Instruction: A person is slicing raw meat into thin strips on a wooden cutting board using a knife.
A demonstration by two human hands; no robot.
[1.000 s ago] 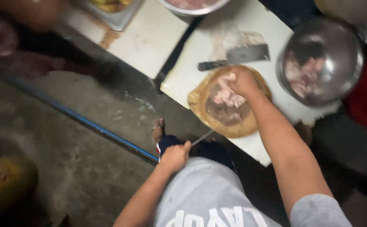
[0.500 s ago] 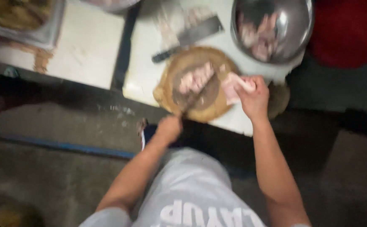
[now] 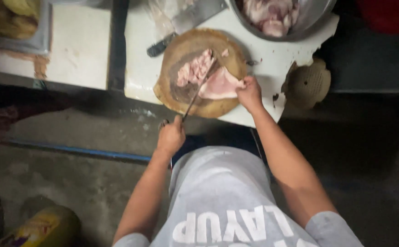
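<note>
Slicing step underway: left hand clamped on knife, right hand pinching raw meat on round board; next cut requires steady tension.

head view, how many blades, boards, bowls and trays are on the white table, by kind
knives: 2, the thin knife in the left hand and a cleaver lying above the board
round wooden cutting boards: 1, with raw meat gripped by the right hand
metal bowls: 1, holding meat
metal trays: 1
total: 5
</note>
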